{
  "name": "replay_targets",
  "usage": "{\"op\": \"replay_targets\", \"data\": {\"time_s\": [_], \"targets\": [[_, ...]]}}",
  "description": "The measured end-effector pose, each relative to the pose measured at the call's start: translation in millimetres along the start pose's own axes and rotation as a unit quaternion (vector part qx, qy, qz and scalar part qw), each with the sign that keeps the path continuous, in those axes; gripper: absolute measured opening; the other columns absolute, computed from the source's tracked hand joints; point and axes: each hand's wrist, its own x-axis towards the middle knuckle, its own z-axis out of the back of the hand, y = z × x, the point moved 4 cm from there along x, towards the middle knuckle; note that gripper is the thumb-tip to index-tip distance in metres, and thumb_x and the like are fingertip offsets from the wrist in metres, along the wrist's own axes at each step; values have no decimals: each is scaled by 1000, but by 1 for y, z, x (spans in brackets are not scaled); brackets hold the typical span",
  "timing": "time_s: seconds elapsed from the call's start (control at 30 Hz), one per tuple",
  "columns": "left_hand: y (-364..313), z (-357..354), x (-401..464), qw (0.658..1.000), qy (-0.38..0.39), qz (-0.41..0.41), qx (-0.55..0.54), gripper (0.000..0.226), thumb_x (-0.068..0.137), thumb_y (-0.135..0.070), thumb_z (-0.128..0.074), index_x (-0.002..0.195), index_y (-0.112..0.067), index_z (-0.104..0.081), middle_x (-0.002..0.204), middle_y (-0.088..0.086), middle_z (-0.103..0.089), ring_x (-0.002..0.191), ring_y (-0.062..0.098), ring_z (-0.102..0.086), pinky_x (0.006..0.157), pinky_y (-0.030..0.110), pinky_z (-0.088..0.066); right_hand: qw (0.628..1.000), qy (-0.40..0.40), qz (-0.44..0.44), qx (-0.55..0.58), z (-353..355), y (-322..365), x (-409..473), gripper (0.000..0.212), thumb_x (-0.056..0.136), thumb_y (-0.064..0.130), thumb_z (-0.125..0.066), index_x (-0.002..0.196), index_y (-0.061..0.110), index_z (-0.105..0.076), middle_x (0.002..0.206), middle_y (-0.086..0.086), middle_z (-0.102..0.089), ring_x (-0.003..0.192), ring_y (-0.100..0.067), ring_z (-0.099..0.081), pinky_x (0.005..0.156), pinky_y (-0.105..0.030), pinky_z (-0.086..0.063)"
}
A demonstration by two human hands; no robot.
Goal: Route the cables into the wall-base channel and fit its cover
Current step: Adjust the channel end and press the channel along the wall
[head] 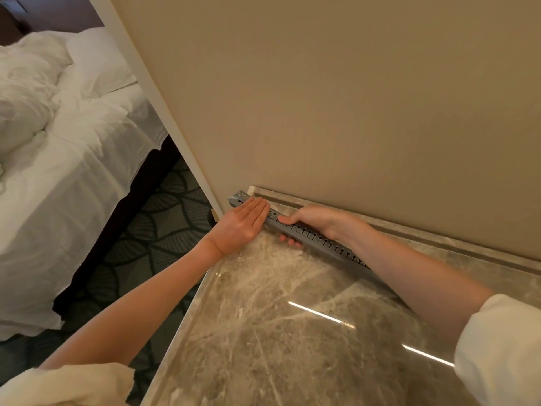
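Note:
A long grey slotted cable channel (322,243) lies on the marble top along the foot of the beige wall, its left end poking past the marble upstand. My left hand (244,222) lies flat, palm down, on the channel near that left end. My right hand (314,222) wraps around the channel just to the right, fingers over its top and fingertips showing beneath. My right forearm hides the channel's far right part. No cables show in the channel's slots.
The brown marble top (292,332) ends in a left edge (187,312) above patterned carpet (152,230). A marble upstand (439,238) runs along the wall. A bed with white linen (58,156) stands to the left.

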Motion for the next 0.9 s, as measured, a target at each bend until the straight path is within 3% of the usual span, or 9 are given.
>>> {"op": "replay_targets", "data": {"time_s": [0.5,0.73,0.8,0.9], "targets": [[-3,14,11,993,113,-40,1,46,55,-20,-90,95,-5,-74,93,8,-76,89,17,-72,82,25,-56,999,-36,-3,25,2,-9,3,26,89,33,-62,86,7,-65,72,-3,-71,50,-12,-62,43,-21,-49],[-5,17,14,990,127,-53,17,41,54,-20,-89,90,-6,-76,88,6,-77,86,16,-72,80,24,-56,998,-53,21,2,0,-9,-2,31,87,38,-63,92,7,-63,76,-8,-69,53,-15,-62,46,-24,-50],[-5,17,14,990,129,-52,20,42,53,-21,-90,91,-6,-76,88,5,-77,86,15,-72,80,24,-56,995,-63,58,-44,2,-9,-4,39,91,43,-57,96,5,-63,75,-9,-69,54,-14,-63,46,-23,-50],[-6,19,14,990,132,-46,19,43,53,-21,-90,91,-6,-76,89,5,-77,86,15,-72,79,24,-56,998,5,37,-52,2,-14,-12,50,97,48,-38,101,3,-58,75,-7,-66,57,-14,-61,53,-24,-52]]}}
